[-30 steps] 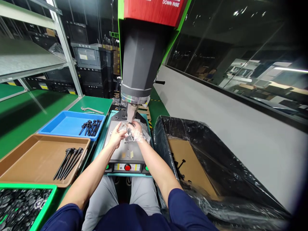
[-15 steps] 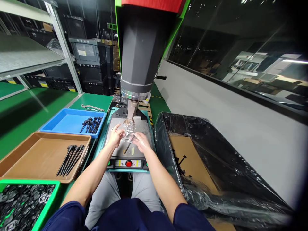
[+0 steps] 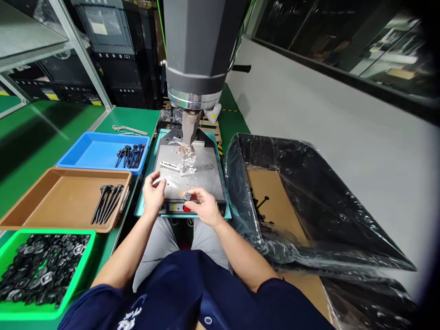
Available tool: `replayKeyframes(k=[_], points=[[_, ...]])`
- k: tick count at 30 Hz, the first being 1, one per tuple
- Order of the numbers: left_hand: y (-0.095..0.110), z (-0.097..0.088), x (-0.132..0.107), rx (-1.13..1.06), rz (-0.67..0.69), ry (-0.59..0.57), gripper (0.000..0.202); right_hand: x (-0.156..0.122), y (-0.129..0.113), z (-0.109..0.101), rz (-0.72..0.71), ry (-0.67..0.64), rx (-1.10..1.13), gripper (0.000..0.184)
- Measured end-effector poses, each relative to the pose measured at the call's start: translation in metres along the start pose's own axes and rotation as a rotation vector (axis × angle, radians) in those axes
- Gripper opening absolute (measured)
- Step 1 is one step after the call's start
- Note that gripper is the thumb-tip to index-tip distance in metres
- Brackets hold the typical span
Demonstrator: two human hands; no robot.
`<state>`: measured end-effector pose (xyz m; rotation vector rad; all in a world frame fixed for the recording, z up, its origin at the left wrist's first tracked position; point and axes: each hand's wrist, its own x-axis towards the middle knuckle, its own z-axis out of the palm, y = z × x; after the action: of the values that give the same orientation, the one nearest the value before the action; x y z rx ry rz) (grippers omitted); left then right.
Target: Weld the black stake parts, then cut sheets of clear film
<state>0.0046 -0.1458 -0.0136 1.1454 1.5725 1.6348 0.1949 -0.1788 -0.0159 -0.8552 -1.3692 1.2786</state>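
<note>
My right hand (image 3: 205, 206) pinches a black knob-headed part (image 3: 187, 196) between thumb and fingers, above the front edge of the metal plate (image 3: 172, 185). The knob faces up; its shaft cannot be made out. To the left, my left hand (image 3: 154, 192) is raised with thumb and forefinger apart and nothing between them. Beyond both hands, a fixture (image 3: 188, 158) wrapped in shiny clear film sits under the press's metal tip (image 3: 189, 127). A red button (image 3: 186, 208) on the front panel is partly covered by my right hand.
On the left stand a blue tray (image 3: 85, 149) and a brown tray (image 3: 68, 201), both with black knob-headed rods, and a green bin (image 3: 91, 247) of small black pieces. A wrench (image 3: 129, 130) lies behind. At right is a plastic-lined box (image 3: 309, 201) with several rods on cardboard.
Both hands have come back toward me from the fixture under the press tip. The black part has come along in my right hand, and the view has tilted downward.
</note>
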Motion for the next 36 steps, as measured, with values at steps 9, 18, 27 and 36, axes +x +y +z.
replayKeyframes(k=[9, 18, 27, 36], points=[[0.008, -0.012, -0.070, -0.053, 0.002, -0.426, 0.032, -0.012, 0.006, 0.026, -0.170, 0.057, 0.000, 0.033], [-0.011, -0.018, -0.066, -0.075, -0.031, -0.398, 0.018, -0.010, -0.005, 0.035, -0.231, 0.089, -0.313, 0.035], [0.008, -0.034, -0.077, 0.037, 0.124, -0.399, 0.009, -0.001, -0.011, 0.049, -0.198, 0.058, -0.379, 0.029], [0.044, -0.144, -0.025, 0.319, 0.002, -0.137, 0.026, -0.014, 0.000, 0.028, -0.081, -0.139, -0.009, 0.081]])
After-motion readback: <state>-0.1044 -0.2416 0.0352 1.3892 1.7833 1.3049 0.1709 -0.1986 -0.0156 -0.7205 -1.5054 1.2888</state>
